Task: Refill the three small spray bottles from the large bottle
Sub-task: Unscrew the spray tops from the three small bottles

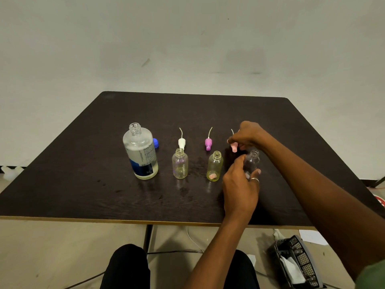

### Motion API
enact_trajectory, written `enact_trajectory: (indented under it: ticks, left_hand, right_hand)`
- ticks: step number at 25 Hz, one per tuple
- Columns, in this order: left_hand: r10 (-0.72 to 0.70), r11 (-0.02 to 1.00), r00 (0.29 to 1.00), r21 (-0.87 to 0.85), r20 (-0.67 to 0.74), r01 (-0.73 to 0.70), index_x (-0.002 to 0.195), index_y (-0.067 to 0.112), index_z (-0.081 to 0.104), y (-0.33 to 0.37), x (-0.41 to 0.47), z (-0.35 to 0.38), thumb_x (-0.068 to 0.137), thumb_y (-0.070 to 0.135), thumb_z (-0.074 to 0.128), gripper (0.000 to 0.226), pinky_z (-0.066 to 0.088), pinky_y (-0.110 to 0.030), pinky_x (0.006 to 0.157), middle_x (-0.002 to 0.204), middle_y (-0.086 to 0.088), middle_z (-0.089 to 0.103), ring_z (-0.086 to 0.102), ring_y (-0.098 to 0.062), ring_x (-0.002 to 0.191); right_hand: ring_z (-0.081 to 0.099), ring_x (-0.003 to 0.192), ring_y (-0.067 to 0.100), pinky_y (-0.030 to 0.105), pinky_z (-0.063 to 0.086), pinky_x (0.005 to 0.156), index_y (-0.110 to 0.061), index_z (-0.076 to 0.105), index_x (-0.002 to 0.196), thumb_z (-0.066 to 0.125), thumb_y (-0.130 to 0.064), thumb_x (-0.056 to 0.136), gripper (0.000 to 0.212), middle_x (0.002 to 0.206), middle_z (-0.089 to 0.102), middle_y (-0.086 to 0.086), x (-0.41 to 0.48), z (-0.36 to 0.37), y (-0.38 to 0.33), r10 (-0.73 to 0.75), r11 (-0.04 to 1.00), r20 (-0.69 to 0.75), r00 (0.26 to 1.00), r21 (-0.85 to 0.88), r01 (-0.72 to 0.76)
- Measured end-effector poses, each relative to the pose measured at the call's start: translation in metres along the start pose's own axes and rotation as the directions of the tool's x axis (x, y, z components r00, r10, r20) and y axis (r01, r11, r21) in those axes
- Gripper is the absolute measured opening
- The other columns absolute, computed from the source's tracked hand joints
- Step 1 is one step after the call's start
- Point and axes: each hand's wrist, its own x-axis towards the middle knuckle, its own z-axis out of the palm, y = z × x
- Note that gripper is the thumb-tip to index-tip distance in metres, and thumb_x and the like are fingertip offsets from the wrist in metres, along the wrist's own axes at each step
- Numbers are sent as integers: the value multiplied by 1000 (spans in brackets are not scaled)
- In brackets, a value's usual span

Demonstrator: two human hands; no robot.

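Clear plastic bottle (251, 162) in left hand (239, 184), pink sprayer (234, 147) in right hand (249, 134)

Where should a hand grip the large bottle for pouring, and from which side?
Grip the large bottle around its wide cylindrical body, below the shoulder, probably coming from its left side or the front. It stands upright and uncapped, and the nearest small bottle crowds its right; the narrow neck must stay free.

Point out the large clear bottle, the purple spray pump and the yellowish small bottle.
Large clear plastic bottle (140, 152): head view, on its body.
Purple spray pump (208, 143): head view, on its collar.
Yellowish small bottle (215, 166): head view, on its side.
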Motion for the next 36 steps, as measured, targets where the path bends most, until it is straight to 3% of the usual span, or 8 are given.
enact_trajectory:
  ticks: [6,13,20,24,30,36]
  left_hand:
    - [-9,1000,1000,-20,10,10,131,26,57,2,0,-1,89,21,72,45,52,-18,93,124,10,65,61,-4,112]
    - [-6,1000,1000,24,6,6,134,28,54,0,1,0,88,23,73,51,53,-26,96,127,9,63,60,-5,116]
    - [5,1000,1000,7,-4,-5,135,27,54,7,-3,-5,85,18,76,55,44,-10,94,128,8,63,58,-4,115]
    - [-33,999,999,-7,19,33,145,27,44,6,-3,-4,86,19,76,68,39,-2,92,133,7,60,56,-5,121]
    - [-58,998,998,-14,16,58,148,26,40,5,-2,-3,85,22,77,74,49,-16,95,131,4,62,60,-8,118]
    - [-92,995,996,-33,6,92,147,24,41,5,-4,-4,83,22,79,74,49,-24,100,134,6,59,56,-8,122]
  right_hand:
    - [68,72,20,31,57,71,-7,64,79,71,-40,83,33,78,69,8,0,1,0,6,1000,-5,1000,8,-5]
    - [71,83,25,41,58,85,-5,67,83,67,-51,83,47,88,72,13,0,-2,5,37,996,4,999,83,-37]
    - [70,82,23,39,58,82,-3,66,84,65,-55,84,51,89,71,13,-4,-6,13,39,990,39,998,131,-44]
    - [62,68,18,29,50,62,-6,64,80,62,-56,86,51,79,67,10,-13,-12,14,50,993,29,998,108,-53]
    - [70,70,17,22,51,50,-3,64,94,63,-54,86,51,86,70,12,-20,-21,19,65,979,29,997,194,-69]
    - [73,73,21,29,60,64,-2,68,89,64,-56,85,55,84,72,13,-34,-34,13,16,972,-24,1000,235,-10]
